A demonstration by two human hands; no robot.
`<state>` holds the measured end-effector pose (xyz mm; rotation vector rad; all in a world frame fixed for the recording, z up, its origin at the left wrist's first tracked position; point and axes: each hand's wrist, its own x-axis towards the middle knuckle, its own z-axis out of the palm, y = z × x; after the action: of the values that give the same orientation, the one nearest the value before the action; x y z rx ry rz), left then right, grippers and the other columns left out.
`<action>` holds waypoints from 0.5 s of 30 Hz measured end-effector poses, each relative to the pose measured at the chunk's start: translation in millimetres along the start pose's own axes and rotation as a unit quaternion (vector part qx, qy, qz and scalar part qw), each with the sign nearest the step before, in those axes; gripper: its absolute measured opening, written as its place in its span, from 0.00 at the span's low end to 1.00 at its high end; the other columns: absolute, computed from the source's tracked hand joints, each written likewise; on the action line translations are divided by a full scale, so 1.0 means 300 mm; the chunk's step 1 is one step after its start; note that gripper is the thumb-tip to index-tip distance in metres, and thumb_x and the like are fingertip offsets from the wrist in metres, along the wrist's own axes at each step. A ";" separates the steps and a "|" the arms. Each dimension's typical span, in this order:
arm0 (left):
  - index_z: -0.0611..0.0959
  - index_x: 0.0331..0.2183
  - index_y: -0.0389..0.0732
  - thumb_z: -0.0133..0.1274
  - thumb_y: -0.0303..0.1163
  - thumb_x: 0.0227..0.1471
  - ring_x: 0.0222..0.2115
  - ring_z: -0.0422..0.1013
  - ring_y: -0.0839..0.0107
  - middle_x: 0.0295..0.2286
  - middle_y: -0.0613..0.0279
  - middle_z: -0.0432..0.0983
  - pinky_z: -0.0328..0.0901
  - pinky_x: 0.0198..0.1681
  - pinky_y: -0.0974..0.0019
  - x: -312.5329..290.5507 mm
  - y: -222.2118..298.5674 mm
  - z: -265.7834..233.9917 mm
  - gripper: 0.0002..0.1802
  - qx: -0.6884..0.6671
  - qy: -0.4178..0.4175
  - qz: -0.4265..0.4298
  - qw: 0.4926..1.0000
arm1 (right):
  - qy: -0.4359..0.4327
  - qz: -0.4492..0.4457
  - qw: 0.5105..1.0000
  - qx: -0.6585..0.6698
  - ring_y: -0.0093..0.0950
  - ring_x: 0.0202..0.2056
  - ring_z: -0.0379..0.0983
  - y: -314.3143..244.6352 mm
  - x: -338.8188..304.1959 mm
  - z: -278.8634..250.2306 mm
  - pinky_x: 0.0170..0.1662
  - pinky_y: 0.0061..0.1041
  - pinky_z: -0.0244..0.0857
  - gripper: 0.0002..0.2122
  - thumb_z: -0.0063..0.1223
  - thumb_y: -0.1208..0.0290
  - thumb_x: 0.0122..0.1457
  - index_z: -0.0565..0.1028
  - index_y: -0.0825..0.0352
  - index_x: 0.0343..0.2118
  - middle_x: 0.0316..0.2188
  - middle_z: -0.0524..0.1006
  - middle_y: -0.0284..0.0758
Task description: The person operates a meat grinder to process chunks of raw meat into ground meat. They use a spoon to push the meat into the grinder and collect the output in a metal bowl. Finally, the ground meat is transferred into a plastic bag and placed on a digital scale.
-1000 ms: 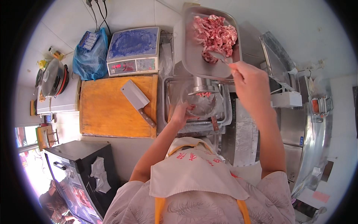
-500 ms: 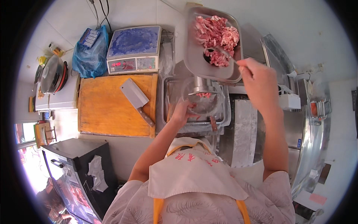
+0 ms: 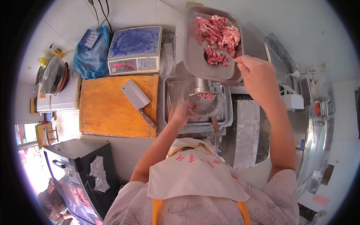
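Observation:
My right hand (image 3: pixel 258 75) is closed on the handle of a metal spoon (image 3: pixel 224 51), its far end in strands of pinkish-red ground meat (image 3: pixel 215 32). This meat lies in the steel feed tray (image 3: pixel 194 63) of a meat grinder, partly over a dark feed hole (image 3: pixel 205 56). Below the tray, bits of meat (image 3: pixel 204 96) show at the grinder's metal outlet (image 3: pixel 203 87). My left hand (image 3: pixel 182 113) grips what looks like a clear plastic bag (image 3: pixel 210 108) around the outlet; its fingertips are partly blurred behind the plastic.
A cleaver (image 3: pixel 135 95) lies on a wooden cutting board (image 3: pixel 101 107) at the left. Behind the board stand a scale (image 3: pixel 135 41) and a blue plastic bag (image 3: pixel 88 60). Under the outlet is a metal tray (image 3: pixel 165 101). A dark cabinet (image 3: pixel 78 150) stands at lower left.
My right hand and the spoon have shifted slightly up and away. Meat near the feed hole has moved a little and covers more of it. The left hand stays in place.

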<state>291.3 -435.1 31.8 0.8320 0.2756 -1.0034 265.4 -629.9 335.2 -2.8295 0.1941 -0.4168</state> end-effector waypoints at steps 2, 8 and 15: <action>0.65 0.57 0.39 0.46 0.25 0.52 0.48 0.68 0.55 0.47 0.54 0.63 0.81 0.44 0.36 0.012 -0.001 -0.007 0.29 0.006 -0.009 -0.002 1.000 | 0.046 -0.025 0.999 0.012 0.50 0.35 0.79 0.007 0.037 -0.023 0.39 0.49 0.72 0.05 0.53 0.75 0.64 0.78 0.70 0.33 0.28 0.81 0.47; 0.71 0.44 0.35 0.45 0.24 0.55 0.49 0.72 0.49 0.46 0.48 0.70 0.78 0.49 0.31 0.001 0.014 0.028 0.14 -0.003 0.025 0.005 1.000 | 0.057 -0.034 0.995 -0.076 0.53 0.34 0.78 0.103 0.181 0.122 0.38 0.50 0.70 0.07 0.51 0.73 0.65 0.75 0.70 0.32 0.27 0.79 0.49; 0.71 0.45 0.38 0.46 0.26 0.56 0.49 0.72 0.52 0.44 0.51 0.71 0.78 0.49 0.33 0.017 0.007 0.002 0.14 0.010 0.032 0.010 0.999 | 0.033 0.002 0.999 0.007 0.52 0.34 0.79 0.014 -0.019 0.015 0.37 0.49 0.70 0.06 0.52 0.74 0.67 0.78 0.70 0.37 0.28 0.80 0.50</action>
<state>295.7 -438.3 30.3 0.8842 0.3121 -0.9637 260.9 -631.7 328.4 -2.8035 0.2086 -0.5101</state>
